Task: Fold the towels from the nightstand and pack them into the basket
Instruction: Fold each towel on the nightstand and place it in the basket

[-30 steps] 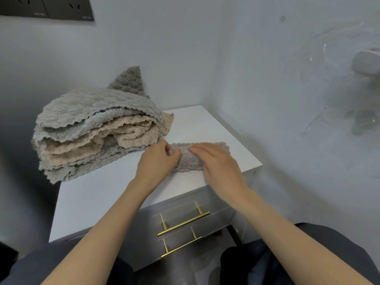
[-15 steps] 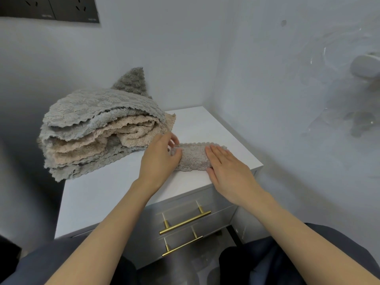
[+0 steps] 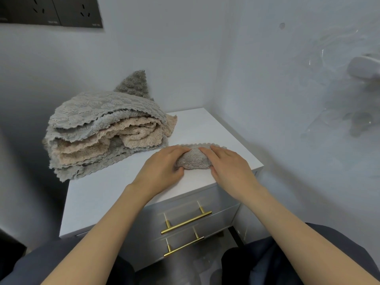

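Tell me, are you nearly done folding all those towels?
Not nearly. Done: nothing packed that I can see, and no basket is in view. In hand: one small grey towel, folded narrow on the nightstand, with the left hand gripping its end and the right hand pressing it flat. Left: the big pile of grey and beige towels beside it, all loosely heaped, to fold and pack.

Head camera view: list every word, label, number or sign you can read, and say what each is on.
Pale print along the lower edge of the dark wall socket panels: too small and blurred to read.
Towel pile, folded grey towel, nightstand, drawer handles: no text visible.
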`<state>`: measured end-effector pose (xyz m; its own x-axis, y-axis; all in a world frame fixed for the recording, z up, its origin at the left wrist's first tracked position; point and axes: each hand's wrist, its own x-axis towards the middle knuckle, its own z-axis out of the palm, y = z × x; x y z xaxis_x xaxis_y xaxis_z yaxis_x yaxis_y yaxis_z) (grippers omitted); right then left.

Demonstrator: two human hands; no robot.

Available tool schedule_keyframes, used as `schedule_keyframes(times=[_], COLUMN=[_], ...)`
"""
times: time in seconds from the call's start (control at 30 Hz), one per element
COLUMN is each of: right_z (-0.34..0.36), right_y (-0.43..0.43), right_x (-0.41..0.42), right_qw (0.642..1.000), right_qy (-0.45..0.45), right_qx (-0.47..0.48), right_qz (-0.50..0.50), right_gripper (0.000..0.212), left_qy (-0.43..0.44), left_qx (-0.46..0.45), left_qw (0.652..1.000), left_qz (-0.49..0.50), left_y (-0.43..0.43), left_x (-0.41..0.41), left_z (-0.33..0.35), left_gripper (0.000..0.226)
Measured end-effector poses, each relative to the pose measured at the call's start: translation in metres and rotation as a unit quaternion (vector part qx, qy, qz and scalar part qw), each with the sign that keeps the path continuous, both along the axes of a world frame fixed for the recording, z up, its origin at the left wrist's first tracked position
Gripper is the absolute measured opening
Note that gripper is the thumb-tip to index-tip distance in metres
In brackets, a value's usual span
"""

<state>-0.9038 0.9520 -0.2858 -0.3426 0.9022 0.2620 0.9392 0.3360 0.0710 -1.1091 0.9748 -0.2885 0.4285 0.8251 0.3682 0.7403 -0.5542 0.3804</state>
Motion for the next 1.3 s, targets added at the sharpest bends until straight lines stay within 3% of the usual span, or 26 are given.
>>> schedule_keyframes(times=[0.13,0.23,0.43,0.53,0.67,0.87,1.0,1.2,1.3], right_z=[0.008,0.013,0.021,0.025,0.03,0.036,0.039,0.038,0.036], right_y=[0.006,0.012,0.014,0.018,0.023,0.025,0.025,0.02,0.016], right_x=[0.002,0.006,0.006,0.004,0.003,0.0,-0.002,-0.005,-0.005], right_qw=[0.993,0.987,0.947,0.943,0.944,0.936,0.931,0.939,0.942], right_qy=[0.119,0.15,0.277,0.272,0.234,0.199,0.186,0.176,0.182], right_qx=[-0.016,-0.065,-0.162,-0.187,-0.227,-0.28,-0.304,-0.289,-0.28], right_qz=[0.003,0.002,-0.001,-0.024,-0.05,-0.071,-0.077,-0.054,-0.039], right_gripper=[0.045,0.039,0.017,0.03,0.034,0.034,0.032,0.031,0.025], left_qy=[-0.08,-0.124,-0.158,-0.132,-0.035,0.003,-0.038,-0.057,-0.118], left_qx=[-0.057,-0.139,-0.23,-0.236,-0.21,-0.24,-0.257,-0.205,-0.223], left_qw=[0.995,0.982,0.96,0.961,0.973,0.968,0.965,0.977,0.968], left_qz=[-0.026,-0.015,0.013,0.05,0.092,0.073,0.043,0.015,-0.003], left_y=[0.003,0.005,0.008,0.01,0.012,0.013,0.011,0.004,-0.001], left_x=[0.002,0.002,0.003,0.006,0.009,0.007,0.001,-0.002,-0.001], left_z=[0.004,0.007,0.01,0.011,0.016,0.022,0.023,0.023,0.021], left_gripper=[0.033,0.021,0.033,0.037,0.039,0.028,0.022,0.021,0.017])
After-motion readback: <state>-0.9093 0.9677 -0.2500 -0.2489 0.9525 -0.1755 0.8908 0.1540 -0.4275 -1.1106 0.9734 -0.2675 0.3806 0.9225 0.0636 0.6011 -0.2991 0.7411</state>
